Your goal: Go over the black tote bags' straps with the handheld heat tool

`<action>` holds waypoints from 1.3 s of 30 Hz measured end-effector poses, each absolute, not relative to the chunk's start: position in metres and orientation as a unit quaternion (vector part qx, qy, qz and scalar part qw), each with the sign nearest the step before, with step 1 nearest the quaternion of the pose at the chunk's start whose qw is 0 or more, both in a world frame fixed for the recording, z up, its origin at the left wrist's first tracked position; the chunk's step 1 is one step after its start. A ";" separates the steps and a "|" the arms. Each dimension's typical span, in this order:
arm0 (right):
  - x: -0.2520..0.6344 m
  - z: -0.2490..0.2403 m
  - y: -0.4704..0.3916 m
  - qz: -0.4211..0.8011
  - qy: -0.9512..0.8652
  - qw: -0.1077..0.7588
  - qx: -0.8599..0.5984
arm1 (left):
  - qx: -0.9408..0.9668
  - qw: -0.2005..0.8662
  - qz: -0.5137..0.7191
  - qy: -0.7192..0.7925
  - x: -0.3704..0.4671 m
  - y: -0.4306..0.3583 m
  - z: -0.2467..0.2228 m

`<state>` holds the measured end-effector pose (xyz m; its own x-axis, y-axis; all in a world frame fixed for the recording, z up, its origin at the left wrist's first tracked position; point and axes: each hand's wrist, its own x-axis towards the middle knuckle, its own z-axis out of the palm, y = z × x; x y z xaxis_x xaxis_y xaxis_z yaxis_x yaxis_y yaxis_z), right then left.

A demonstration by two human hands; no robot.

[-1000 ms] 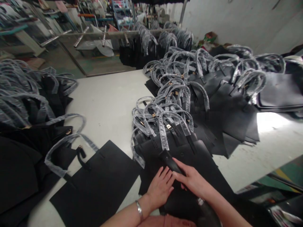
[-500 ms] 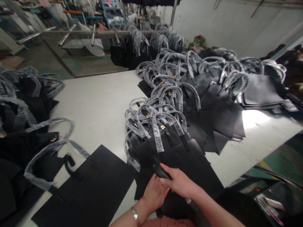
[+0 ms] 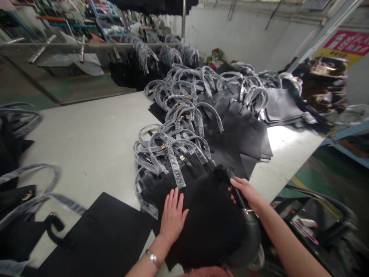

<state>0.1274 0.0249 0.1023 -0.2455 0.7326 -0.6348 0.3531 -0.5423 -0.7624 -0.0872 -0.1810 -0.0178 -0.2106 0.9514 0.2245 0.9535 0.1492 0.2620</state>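
Note:
My left hand (image 3: 173, 215) lies flat, fingers stretched, on a black bag panel (image 3: 201, 231) in front of me. My right hand (image 3: 248, 194) is closed around a black tubular piece (image 3: 240, 192) with a shiny metal ring. Below the ring a thick, curved black part (image 3: 249, 238) bends toward my body; I cannot tell its exact kind. Its dark upper end lies over the panel's top right. Just beyond my left fingers are bag handles (image 3: 175, 161) in clear plastic wrap, with gold-coloured buckles. Another black panel (image 3: 100, 234) with a strap lies to the left.
The white table (image 3: 95, 142) carries a long heap of black bag pieces (image 3: 245, 130) toward the back right. More wrapped handles (image 3: 31, 173) lie at the left edge. A metal rail (image 3: 86, 46) runs behind. At the lower right stands an open black bag (image 3: 314, 223) holding small items.
My hands have separated. The right one has moved right and up with the black tubular piece; the left has opened flat on the panel. The view has turned right.

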 end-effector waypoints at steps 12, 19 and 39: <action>0.132 0.088 0.078 0.664 -0.447 0.118 -0.587 | -0.641 0.027 -0.153 -0.751 -0.091 -0.178 -0.026; 0.117 0.087 0.080 0.628 -0.479 0.177 -0.588 | -0.640 0.039 -0.148 -0.753 -0.092 -0.177 -0.030; 0.172 0.096 -0.023 0.622 -0.498 0.186 -0.575 | -0.582 -0.068 -0.300 -0.753 -0.138 -0.053 0.034</action>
<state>0.1720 -0.0231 0.0965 -0.2701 0.8042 -0.5294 0.3415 -0.4341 -0.8337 -0.1383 -0.0527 0.0342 -0.3134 0.9171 0.2464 0.8353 0.1428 0.5309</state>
